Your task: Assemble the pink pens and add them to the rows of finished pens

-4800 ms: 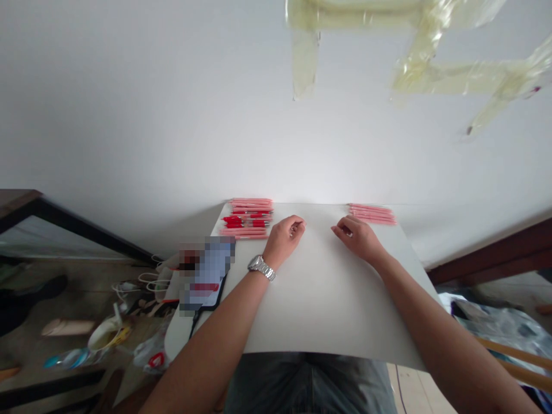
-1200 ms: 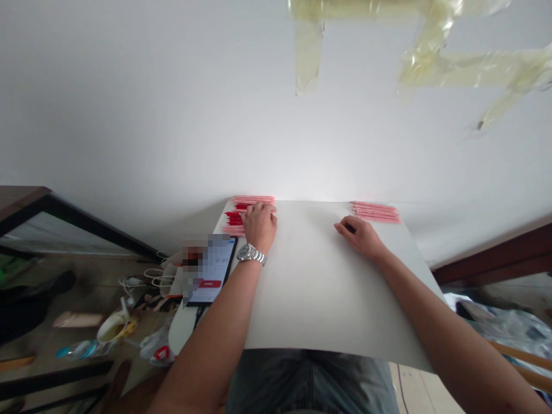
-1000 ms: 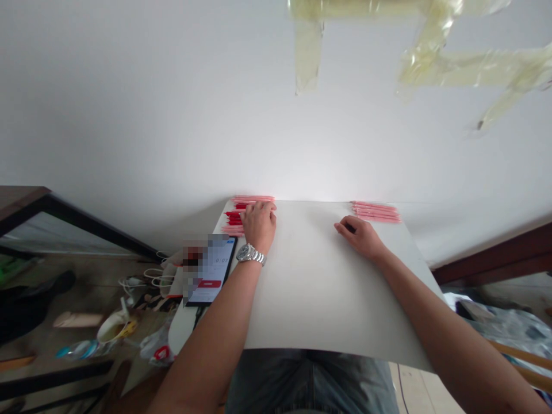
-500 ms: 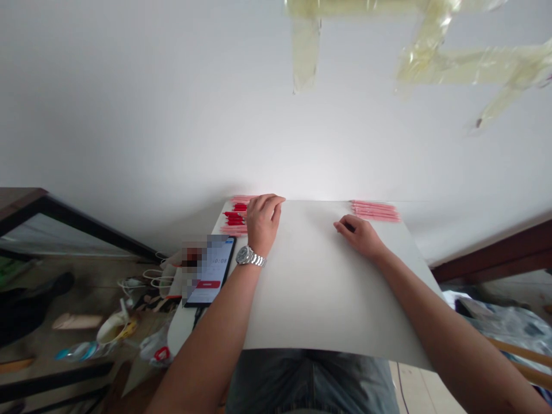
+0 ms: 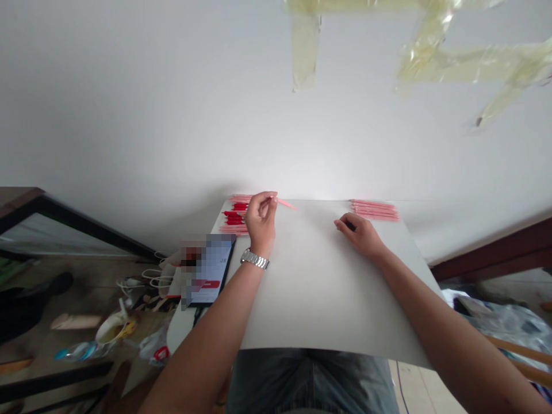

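From my end I count two bare hands over one white bench [image 5: 319, 287]. The left hand [image 5: 261, 224] grips one pink pen [image 5: 285, 203] between thumb and fingertips; the pen's free end points to the right, near the wall [image 5: 172, 103], and I can't tell whether it touches the bench. The right hand [image 5: 362, 236] has its fingers curled into a loose fist; its palm is mostly hidden, so I cannot tell whether they close on anything.

I see two groups of pens. By the right hand lies one row of pink pens [image 5: 375, 210], packed too tightly for me to count surely. Just beside the left hand, and partly behind it, are red pens [image 5: 235, 217], with pink ones above and below; the hand hides too much for a count. I also have one steel wristwatch [image 5: 257, 260] on the left wrist, one phone [image 5: 218, 282] at the bench's left side, and strips of yellowish tape [image 5: 305, 54] on the wall.
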A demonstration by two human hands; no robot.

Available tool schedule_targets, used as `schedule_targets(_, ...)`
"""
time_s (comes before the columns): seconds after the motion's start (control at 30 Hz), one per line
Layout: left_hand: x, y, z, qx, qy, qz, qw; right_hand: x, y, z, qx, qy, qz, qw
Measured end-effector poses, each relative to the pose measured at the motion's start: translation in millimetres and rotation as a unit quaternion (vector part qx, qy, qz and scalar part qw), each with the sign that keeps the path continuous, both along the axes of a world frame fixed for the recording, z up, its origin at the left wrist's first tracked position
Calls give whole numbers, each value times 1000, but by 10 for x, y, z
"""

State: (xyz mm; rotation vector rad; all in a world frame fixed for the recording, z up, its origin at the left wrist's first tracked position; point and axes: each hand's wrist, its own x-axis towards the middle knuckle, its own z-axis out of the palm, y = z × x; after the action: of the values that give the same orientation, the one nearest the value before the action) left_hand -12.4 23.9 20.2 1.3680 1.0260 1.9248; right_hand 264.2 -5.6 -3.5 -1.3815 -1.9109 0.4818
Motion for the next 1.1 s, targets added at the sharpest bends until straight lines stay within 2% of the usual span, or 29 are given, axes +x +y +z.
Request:
schedule_targets(0.13,46,27,-59,-45,-83,-58,994,-57,-23,-8,19,34,-4,999)
schedule_targets(0.23,82,18,-108,-77,-136,-121,980,-117,-64,3,2,86,0,996)
schedule_targets(0.37,137,-25,-140,-119,-167,-166,965,-185,-129,26,-24,120,12,992)
schedule_targets(0.6,205,-103,-140,-159,-160,-220,949,-316,-226,30,-93,162,37,982)
schedule_targets(0.9,229,-187,-157,-170,-84,-294,937,-383,-307,154,-112,102,34,988)
schedule_targets(1.1,238,-226,-155,-180,-44,-321,929,-391,-323,164,-93,65,54,992)
